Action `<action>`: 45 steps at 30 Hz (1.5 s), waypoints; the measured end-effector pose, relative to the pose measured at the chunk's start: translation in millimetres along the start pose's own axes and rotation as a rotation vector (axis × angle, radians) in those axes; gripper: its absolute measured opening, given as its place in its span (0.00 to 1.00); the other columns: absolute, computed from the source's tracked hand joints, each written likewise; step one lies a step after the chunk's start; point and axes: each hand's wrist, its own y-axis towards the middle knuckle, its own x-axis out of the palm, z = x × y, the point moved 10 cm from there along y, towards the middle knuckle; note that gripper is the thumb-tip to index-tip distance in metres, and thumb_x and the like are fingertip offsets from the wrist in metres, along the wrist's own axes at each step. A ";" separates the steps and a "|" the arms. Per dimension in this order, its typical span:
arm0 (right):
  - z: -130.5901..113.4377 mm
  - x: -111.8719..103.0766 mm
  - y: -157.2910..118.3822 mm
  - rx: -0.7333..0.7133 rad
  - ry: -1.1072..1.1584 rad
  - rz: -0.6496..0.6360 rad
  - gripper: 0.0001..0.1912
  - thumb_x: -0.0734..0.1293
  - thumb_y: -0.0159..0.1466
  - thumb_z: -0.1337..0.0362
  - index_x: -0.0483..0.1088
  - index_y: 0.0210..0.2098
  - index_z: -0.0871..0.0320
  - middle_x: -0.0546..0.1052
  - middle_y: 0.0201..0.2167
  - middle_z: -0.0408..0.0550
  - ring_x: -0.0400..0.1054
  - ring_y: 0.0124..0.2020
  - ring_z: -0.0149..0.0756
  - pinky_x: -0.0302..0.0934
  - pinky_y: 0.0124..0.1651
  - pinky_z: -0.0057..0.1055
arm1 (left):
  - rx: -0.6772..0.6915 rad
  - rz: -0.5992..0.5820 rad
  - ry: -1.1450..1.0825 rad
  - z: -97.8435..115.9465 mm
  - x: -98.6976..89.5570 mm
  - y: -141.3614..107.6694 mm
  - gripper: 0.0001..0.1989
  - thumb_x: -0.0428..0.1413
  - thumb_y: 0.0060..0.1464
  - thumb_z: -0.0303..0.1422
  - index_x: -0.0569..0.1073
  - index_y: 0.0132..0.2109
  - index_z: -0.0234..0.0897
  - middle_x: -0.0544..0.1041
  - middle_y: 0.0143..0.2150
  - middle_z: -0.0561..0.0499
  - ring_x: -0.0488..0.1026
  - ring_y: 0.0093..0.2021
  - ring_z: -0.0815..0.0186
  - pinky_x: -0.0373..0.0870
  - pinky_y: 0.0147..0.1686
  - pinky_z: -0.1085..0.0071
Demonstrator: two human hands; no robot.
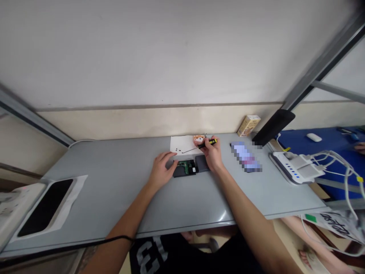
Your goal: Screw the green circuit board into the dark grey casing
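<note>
My right hand (pixel 214 154) is closed around the black and yellow handle of a screwdriver (pixel 207 143). Its thin shaft points left, and the tip is over a white paper sheet (pixel 186 141) beside several tiny dark screws (pixel 177 149). My left hand (pixel 162 170) has thumb and forefinger apart at the left end of an opened black device case (pixel 184 173). The thumb touches or nearly touches the case, which contains a green circuit board (pixel 187 166). A dark flat panel (pixel 201 163) lies right of the case, partly hidden by my right hand.
An orange dog-face item (pixel 199 139) sits on the paper. Rightward are a phone (pixel 245 156), a small carton (pixel 248 125), a black upright object (pixel 273 127) and a white power strip (pixel 293 167) with cables. A dark tablet-like slab (pixel 47 207) lies left. Grey frame posts flank the desk.
</note>
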 end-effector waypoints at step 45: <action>-0.6 47.3 -24.3 -0.135 -0.302 -0.303 0.19 0.69 0.67 0.53 0.53 0.42 0.50 0.64 0.37 0.35 0.76 0.30 0.28 0.65 0.44 0.33 | -0.042 -0.182 0.057 -0.9 15.8 -0.8 0.09 0.51 0.64 0.27 0.76 0.43 0.41 0.81 0.43 0.50 0.76 0.46 0.58 0.68 0.50 0.59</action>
